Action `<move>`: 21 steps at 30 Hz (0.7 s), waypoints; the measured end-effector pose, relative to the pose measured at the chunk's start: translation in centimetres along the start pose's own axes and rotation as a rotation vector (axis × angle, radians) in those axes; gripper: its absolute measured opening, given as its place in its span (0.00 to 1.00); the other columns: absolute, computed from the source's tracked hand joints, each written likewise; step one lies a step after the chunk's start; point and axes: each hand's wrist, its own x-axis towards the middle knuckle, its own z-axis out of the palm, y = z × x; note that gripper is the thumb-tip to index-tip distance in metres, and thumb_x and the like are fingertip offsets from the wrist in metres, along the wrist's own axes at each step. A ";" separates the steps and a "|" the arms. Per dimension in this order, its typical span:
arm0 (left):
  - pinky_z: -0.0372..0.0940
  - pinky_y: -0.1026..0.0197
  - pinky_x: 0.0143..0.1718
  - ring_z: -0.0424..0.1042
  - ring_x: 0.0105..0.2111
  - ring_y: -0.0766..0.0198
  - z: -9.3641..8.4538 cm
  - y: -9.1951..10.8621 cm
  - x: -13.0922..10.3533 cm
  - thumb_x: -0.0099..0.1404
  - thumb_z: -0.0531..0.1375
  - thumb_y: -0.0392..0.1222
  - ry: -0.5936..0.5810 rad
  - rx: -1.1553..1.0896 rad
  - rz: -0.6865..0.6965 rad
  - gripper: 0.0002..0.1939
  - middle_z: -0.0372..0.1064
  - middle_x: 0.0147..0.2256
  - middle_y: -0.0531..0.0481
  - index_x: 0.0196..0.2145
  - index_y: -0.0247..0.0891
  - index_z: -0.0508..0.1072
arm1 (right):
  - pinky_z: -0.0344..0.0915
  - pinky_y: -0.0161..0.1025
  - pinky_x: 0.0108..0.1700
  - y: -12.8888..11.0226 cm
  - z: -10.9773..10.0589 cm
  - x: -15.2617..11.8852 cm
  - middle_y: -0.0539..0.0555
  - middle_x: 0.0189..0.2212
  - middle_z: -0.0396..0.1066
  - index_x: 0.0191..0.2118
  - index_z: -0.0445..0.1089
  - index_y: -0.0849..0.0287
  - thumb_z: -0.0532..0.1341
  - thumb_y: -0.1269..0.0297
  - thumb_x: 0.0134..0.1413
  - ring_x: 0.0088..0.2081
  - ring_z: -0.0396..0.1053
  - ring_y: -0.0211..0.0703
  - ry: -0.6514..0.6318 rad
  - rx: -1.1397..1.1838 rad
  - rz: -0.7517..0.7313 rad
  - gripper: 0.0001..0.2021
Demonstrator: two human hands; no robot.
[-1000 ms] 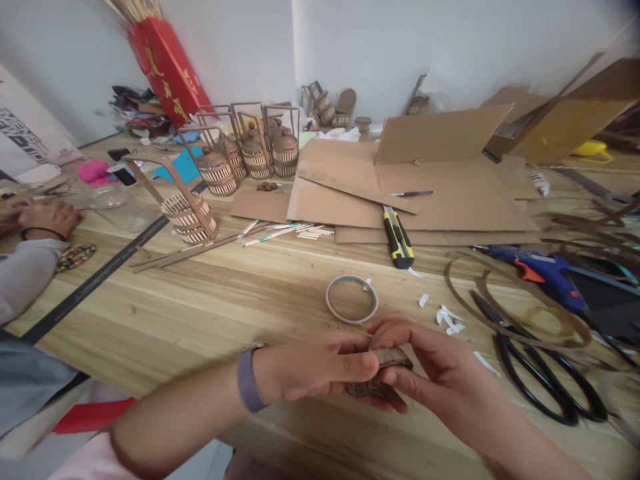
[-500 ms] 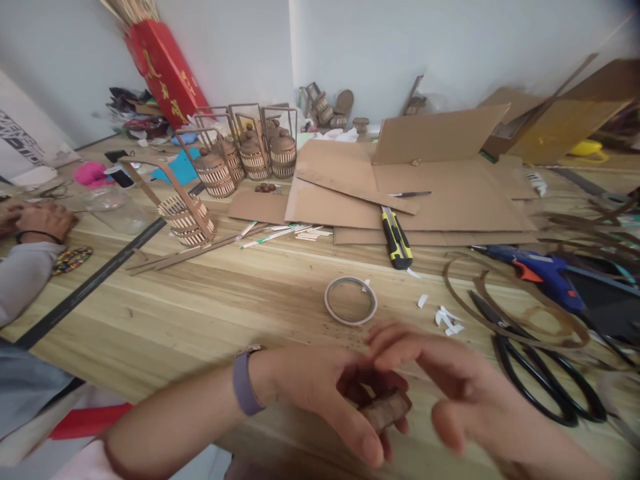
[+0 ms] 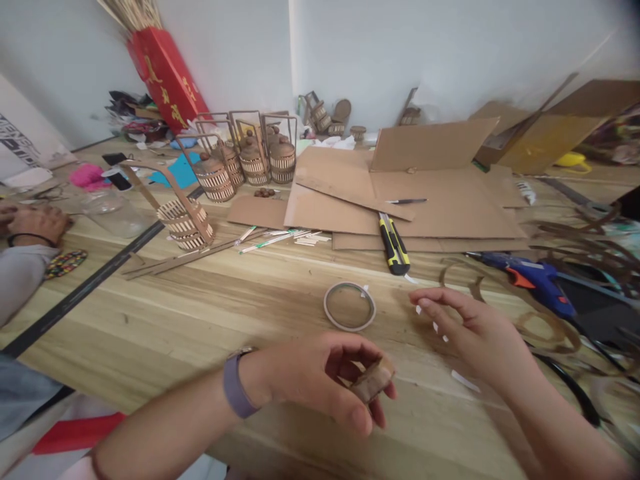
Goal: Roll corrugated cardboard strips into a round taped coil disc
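My left hand (image 3: 330,380), with a purple watch band (image 3: 239,387) on the wrist, holds a small brown round piece (image 3: 373,381) between thumb and fingers above the wooden table (image 3: 280,300). Right of it, my right hand (image 3: 463,323) has thumb and index fingertips pressed together over white scraps; a tiny white bit shows at the fingertips, too small to make out. A roll of tape (image 3: 327,310) lies flat between and beyond the hands. The yellow and black cutter (image 3: 395,247) rests behind it, against the cardboard (image 3: 345,213).
Small lidded baskets (image 3: 255,160) with tall handles stand at the back left, an open one (image 3: 185,223) nearer. Right: a blue glue gun (image 3: 540,277), brown strips (image 3: 550,333), and black scissor handles (image 3: 575,387) partly behind my forearm. Another person's hand (image 3: 40,223) is far left.
My right hand has moved away from my left hand, up and to the right over the white scraps, and its fingertips have closed together. My left hand still holds the brown piece, slightly turned.
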 end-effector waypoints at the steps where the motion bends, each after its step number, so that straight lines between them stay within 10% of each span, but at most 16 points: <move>1: 0.66 0.56 0.42 0.73 0.36 0.65 0.0 0.1 0.0 0.37 0.78 0.51 0.010 -0.006 0.016 0.36 0.69 0.43 0.49 0.42 0.38 0.72 | 0.72 0.45 0.36 0.2 0.0 0.1 0.54 0.32 0.79 0.37 0.77 0.52 0.56 0.50 0.57 0.35 0.76 0.51 0.003 -0.030 -0.042 0.15; 10: 0.65 0.57 0.46 0.75 0.38 0.64 -0.2 0.3 -0.3 0.35 0.80 0.48 -0.054 -0.063 0.007 0.40 0.71 0.44 0.48 0.45 0.38 0.72 | 0.70 0.49 0.47 -1.1 3.3 0.7 0.60 0.47 0.76 0.46 0.76 0.53 0.56 0.71 0.60 0.48 0.73 0.51 -0.120 -0.419 -0.622 0.14; 21: 0.63 0.48 0.49 0.72 0.38 0.61 0.2 0.5 -0.3 0.31 0.79 0.51 -0.076 0.110 -0.068 0.41 0.69 0.43 0.48 0.43 0.39 0.71 | 0.59 0.51 0.55 -1.2 3.9 0.9 0.56 0.51 0.75 0.44 0.75 0.52 0.58 0.76 0.57 0.53 0.68 0.51 -0.073 -0.545 -0.654 0.14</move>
